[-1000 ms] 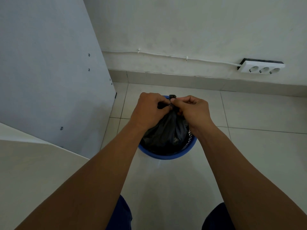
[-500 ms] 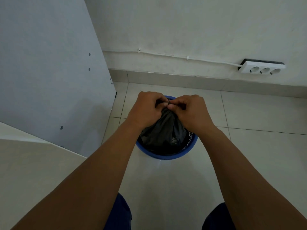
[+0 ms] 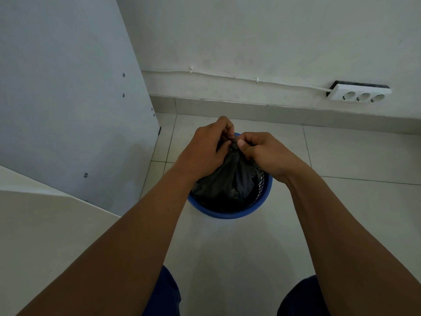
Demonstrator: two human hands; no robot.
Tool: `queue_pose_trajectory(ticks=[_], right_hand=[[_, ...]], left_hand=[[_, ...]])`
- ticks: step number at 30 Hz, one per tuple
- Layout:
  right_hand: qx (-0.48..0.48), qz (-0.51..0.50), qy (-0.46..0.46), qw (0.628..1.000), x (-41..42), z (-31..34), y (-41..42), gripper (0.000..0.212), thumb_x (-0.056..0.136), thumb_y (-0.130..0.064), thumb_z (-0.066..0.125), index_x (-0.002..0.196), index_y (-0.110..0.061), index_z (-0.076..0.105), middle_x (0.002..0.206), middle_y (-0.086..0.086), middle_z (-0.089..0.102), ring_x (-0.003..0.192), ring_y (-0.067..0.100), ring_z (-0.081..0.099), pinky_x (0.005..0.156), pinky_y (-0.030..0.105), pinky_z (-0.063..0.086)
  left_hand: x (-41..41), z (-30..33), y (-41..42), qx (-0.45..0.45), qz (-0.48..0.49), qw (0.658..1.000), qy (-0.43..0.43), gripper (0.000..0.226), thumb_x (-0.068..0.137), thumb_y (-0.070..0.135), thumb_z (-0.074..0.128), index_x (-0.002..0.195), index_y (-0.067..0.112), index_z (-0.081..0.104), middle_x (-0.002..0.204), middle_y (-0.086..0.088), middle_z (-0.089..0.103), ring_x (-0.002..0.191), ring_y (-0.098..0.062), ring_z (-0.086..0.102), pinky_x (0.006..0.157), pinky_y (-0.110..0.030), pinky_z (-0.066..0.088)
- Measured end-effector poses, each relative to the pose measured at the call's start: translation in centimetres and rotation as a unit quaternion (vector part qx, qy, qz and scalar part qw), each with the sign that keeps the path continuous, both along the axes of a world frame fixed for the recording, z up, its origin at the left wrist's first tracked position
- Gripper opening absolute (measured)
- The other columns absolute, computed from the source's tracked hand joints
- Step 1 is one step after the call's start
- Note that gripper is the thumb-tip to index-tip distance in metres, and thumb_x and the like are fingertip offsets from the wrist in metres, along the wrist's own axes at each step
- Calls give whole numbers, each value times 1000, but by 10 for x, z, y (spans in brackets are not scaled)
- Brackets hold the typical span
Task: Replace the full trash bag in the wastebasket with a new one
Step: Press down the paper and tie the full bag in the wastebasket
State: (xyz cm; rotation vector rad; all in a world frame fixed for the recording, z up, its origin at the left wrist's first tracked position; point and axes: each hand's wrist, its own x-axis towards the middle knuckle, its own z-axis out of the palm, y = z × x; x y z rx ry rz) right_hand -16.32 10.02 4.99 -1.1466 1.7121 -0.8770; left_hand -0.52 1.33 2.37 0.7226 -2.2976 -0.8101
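Note:
A round blue mesh wastebasket (image 3: 234, 213) stands on the tiled floor in front of me. Inside it sits a dark grey trash bag (image 3: 225, 179), its top gathered into a bunch above the rim. My left hand (image 3: 205, 149) grips the gathered top from the left with curled fingers. My right hand (image 3: 264, 151) pinches the same bunch from the right, thumb and fingers closed on the plastic. The two hands meet over the far side of the basket and hide the bag's neck.
A white cabinet panel (image 3: 68, 99) rises at the left, with a pale desk surface (image 3: 41, 236) below it. A white three-socket power strip (image 3: 360, 93) is fixed to the wall at right, fed by a white cable (image 3: 227, 75). My knees show at the bottom edge.
Both hands stayed on the bag's gathered top and worked it, with fingers shifting. The small black tip that stuck up above the hands a second ago is now covered.

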Motion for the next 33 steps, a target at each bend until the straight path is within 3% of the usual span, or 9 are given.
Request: queue_pose_trajectory(ticks=[5, 9, 13, 17, 22, 26, 31, 33], right_hand=[[4, -37, -103, 994, -3, -7, 1, 23, 103, -18, 54, 98, -9, 75, 80, 12, 61, 74, 19, 50, 75, 28, 48], [8, -74, -165, 983, -4, -5, -2, 23, 102, -13, 54, 95, -6, 75, 77, 7, 64, 72, 17, 52, 75, 28, 49], [23, -94, -191, 977, -5, -7, -2, 14, 94, -12, 67, 99, -4, 77, 89, 11, 71, 81, 18, 59, 81, 27, 53], [53, -173, -297, 938, -3, -10, -2, 18, 86, -6, 74, 103, -3, 76, 95, 11, 73, 85, 17, 65, 80, 24, 54], [77, -236, -362, 898, 1, -12, -8, 20, 86, -1, 66, 100, -10, 77, 88, 5, 72, 82, 15, 62, 77, 23, 52], [78, -278, -363, 886, 0, -14, -8, 22, 86, 1, 65, 101, -10, 75, 82, 5, 69, 74, 14, 60, 73, 23, 53], [43, -309, -237, 920, -1, -17, -7, 19, 79, 6, 74, 84, -12, 73, 77, 7, 72, 74, 19, 65, 69, 25, 56], [22, -301, -195, 933, -1, -18, -4, 17, 79, 3, 77, 88, -11, 72, 78, 7, 72, 70, 17, 67, 66, 24, 56]], left_hand=[[0, -4, -3, -43, 54, 998, -11, 8, 81, 13, 69, 87, 17, 70, 90, 3, 59, 83, -12, 58, 77, -25, 49], [1, 2, 1, -5, 57, 998, -6, 19, 78, 26, 75, 91, 13, 77, 86, 3, 70, 77, -7, 63, 73, -20, 53], [3, 1, -1, 10, 54, 998, -28, 17, 85, 28, 77, 93, 14, 77, 88, 4, 70, 79, -6, 62, 72, -10, 44], [4, -1, -2, -4, 43, 999, -32, 11, 86, 24, 77, 87, 13, 75, 84, 3, 69, 77, -11, 62, 72, -17, 45], [4, -1, -3, -25, 14, 999, -28, 10, 84, 20, 78, 82, 12, 72, 78, 4, 66, 72, -10, 59, 69, -18, 44], [8, -1, -7, -13, 7, 999, -30, 10, 83, 23, 79, 82, 14, 74, 79, 6, 69, 73, -9, 62, 71, -23, 50], [11, -3, -11, -6, 0, 999, -49, 10, 82, 23, 79, 80, 15, 73, 79, 6, 68, 74, -12, 63, 72, -34, 54], [11, -5, -11, 1, 3, 998, -62, 11, 83, 25, 78, 81, 16, 72, 82, 5, 66, 77, -13, 62, 75, -35, 53]])
